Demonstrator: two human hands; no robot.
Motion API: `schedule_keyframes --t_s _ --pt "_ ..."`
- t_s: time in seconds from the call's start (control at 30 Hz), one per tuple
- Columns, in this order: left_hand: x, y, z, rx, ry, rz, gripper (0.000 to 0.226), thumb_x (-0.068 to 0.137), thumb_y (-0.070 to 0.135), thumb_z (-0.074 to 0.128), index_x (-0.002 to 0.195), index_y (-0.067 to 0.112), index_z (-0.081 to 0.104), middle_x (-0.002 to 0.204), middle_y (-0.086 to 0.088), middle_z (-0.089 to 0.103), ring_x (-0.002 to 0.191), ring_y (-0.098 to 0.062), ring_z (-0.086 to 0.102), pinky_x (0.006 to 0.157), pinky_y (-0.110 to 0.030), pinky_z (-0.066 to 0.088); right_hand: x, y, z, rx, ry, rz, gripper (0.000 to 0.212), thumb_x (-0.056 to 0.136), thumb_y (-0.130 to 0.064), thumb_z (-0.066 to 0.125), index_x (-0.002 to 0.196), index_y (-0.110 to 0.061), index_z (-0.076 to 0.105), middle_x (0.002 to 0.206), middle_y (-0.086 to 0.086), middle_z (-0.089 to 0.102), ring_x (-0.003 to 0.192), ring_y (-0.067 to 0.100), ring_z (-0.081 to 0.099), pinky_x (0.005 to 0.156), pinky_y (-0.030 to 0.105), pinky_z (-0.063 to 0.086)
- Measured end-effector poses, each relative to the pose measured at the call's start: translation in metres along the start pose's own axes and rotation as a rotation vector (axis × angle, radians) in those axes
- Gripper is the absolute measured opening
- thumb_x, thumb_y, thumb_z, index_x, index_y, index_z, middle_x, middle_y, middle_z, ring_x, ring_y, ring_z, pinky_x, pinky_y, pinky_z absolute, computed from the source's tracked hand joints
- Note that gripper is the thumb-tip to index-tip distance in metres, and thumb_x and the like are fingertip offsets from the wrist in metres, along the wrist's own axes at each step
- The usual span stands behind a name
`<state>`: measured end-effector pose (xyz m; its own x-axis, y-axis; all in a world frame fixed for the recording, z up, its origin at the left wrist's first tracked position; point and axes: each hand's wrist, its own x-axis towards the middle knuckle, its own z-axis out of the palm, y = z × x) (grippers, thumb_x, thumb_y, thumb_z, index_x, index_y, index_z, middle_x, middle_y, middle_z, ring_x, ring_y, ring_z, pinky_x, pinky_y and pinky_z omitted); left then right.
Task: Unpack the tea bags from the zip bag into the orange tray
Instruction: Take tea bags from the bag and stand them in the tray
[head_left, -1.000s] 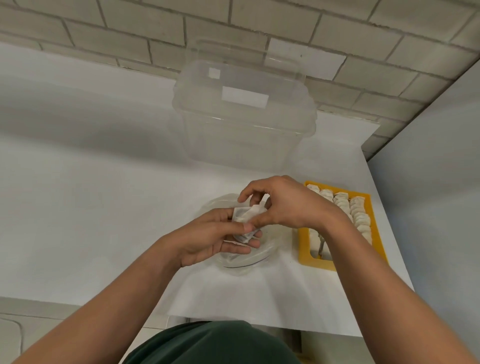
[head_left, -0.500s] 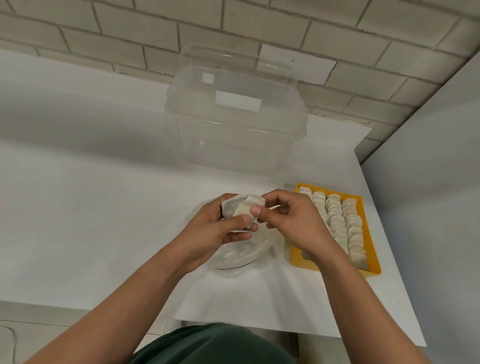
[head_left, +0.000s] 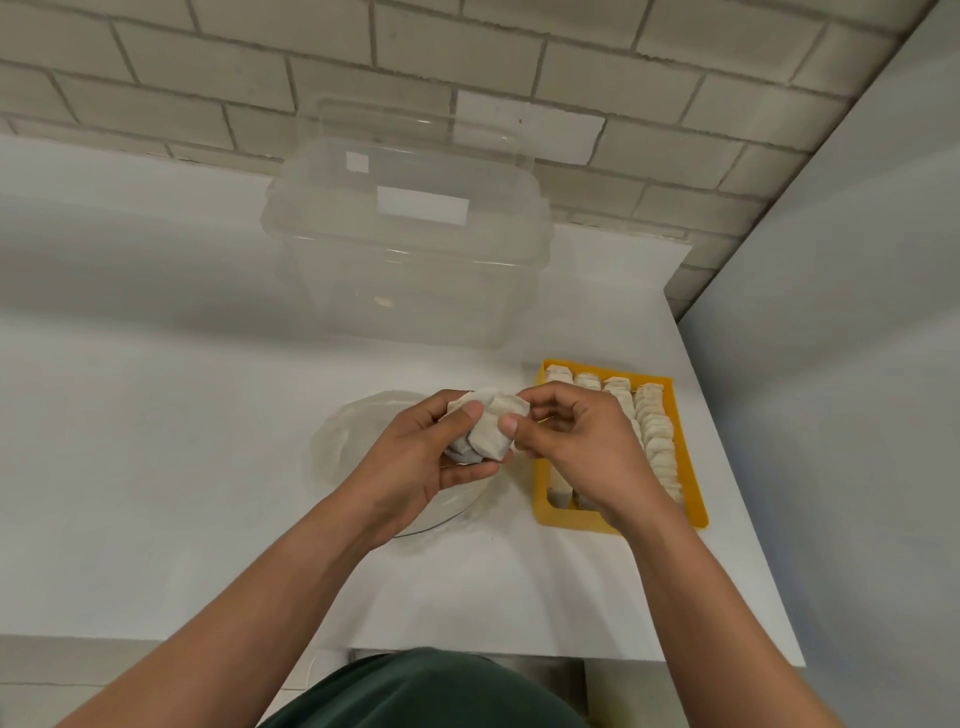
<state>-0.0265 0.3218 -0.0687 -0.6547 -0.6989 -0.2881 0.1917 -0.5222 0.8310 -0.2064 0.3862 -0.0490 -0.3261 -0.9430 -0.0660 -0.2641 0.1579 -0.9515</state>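
Observation:
A small bunch of pale tea bags (head_left: 485, 426) is held above the table between both hands. My left hand (head_left: 421, 467) grips the bunch from the left, thumb on top. My right hand (head_left: 571, 447) pinches the bunch's right edge with thumb and forefinger. Under the hands lies the clear zip bag (head_left: 353, 441), flattened on the white table. To the right sits the orange tray (head_left: 691, 467), holding several rows of tea bags (head_left: 654, 431) stood on edge; my right wrist hides its near left part.
A large clear plastic box (head_left: 405, 249) with a lid stands behind the hands, near the brick wall. A grey wall (head_left: 831, 415) borders the table on the right. The white table's front edge (head_left: 519, 652) lies close to my body.
The tea bags have come out of the zip bag and risen slightly. My left hand now cups them from the left, while my right hand has shifted to pinch their right edge.

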Motion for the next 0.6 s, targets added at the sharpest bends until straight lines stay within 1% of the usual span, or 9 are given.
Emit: schedule_keyframes --t_s 0.07,0.2,0.27,0.37,0.43,0.53,0.6 --pt "0.002 -0.006 0.006 0.047 0.011 0.017 0.024 0.103 0.013 0.06 0.125 0.008 0.067 0.124 -0.018 0.072 0.112 -0.037 0.072 0.084 -0.031 0.062 -0.003 0.003 -0.007 0.008 0.033 -0.002 0.014 0.084 -0.013 0.084 0.096 -0.017 0.077 0.084 0.002 0.075 0.077 0.023 0.074 0.075 0.037 0.063" --pt "0.009 -0.016 0.02 0.09 0.063 0.06 0.018 0.101 0.006 0.062 0.118 0.009 0.069 0.121 -0.019 0.071 0.111 -0.036 0.072 0.085 -0.032 0.061 -0.011 0.007 -0.022 0.072 0.068 0.044 0.016 0.085 -0.019 0.083 0.1 -0.021 0.077 0.088 0.003 0.076 0.078 0.025 0.075 0.075 0.038 0.063" --pt "0.012 -0.02 0.027 0.106 0.085 0.075 0.016 0.1 0.006 0.064 0.114 0.01 0.07 0.12 -0.019 0.071 0.111 -0.036 0.072 0.084 -0.032 0.061 -0.017 0.01 -0.028 0.104 0.054 0.066 0.013 0.088 -0.019 0.081 0.1 -0.019 0.077 0.087 0.004 0.076 0.077 0.02 0.075 0.076 0.038 0.062" --pt "0.014 -0.026 0.037 0.103 0.087 0.058 0.017 0.1 0.007 0.064 0.116 0.009 0.069 0.12 -0.018 0.072 0.112 -0.033 0.072 0.086 -0.033 0.061 -0.022 0.017 -0.035 0.103 0.061 0.072 0.009 0.09 -0.016 0.078 0.099 -0.015 0.077 0.088 0.004 0.077 0.077 0.013 0.075 0.075 0.037 0.062" --pt "0.016 -0.028 0.044 0.047 0.096 0.022 0.018 0.103 0.01 0.06 0.118 0.006 0.068 0.118 -0.016 0.074 0.111 -0.031 0.073 0.085 -0.033 0.062 -0.023 0.02 -0.043 0.093 0.063 0.067 0.008 0.091 -0.016 0.077 0.099 -0.014 0.076 0.09 0.003 0.077 0.08 0.013 0.075 0.074 0.035 0.063" --pt "0.017 -0.028 0.051 -0.1 0.154 -0.022 0.022 0.106 0.009 0.047 0.114 0.003 0.067 0.102 -0.014 0.075 0.101 -0.037 0.075 0.081 -0.036 0.064 -0.016 0.025 -0.061 0.085 0.115 0.044 0.009 0.091 -0.015 0.077 0.099 -0.014 0.076 0.089 0.004 0.077 0.08 0.018 0.075 0.073 0.036 0.063" --pt "0.017 -0.027 0.052 -0.071 0.183 -0.014 0.025 0.107 0.009 0.043 0.115 0.005 0.066 0.099 -0.014 0.075 0.099 -0.037 0.075 0.077 -0.036 0.064 -0.006 0.031 -0.077 0.04 0.19 0.016 0.009 0.091 -0.016 0.078 0.099 -0.016 0.075 0.087 0.002 0.077 0.079 0.02 0.075 0.072 0.035 0.063"
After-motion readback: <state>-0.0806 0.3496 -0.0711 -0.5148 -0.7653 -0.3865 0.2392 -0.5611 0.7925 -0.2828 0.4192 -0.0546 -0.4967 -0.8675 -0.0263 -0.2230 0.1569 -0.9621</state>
